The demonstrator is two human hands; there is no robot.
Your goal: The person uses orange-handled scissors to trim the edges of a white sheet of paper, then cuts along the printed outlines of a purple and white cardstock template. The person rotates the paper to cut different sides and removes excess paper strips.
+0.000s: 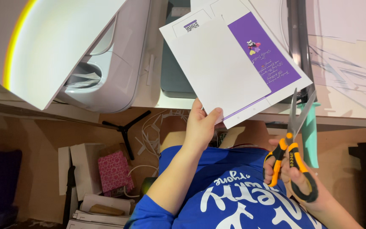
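My left hand (pixel 200 127) pinches the near corner of a stack of white card sheets (pixel 217 68), held up over the desk edge. The lower sheet has a purple printed panel (pixel 263 51) with small writing and a small picture. My right hand (pixel 295 174) grips scissors (pixel 293 144) with orange and black handles. Their blades are parted and point up toward the sheet's right corner, a short way from it.
A white machine with an open lid (pixel 73 51) sits on the desk at left, and a grey-green device (pixel 174 72) lies behind the sheets. Paper offcuts (pixel 348 72) cover the desk at right. Boxes, a pink patterned bag (pixel 114 171) and paper strips lie on the floor.
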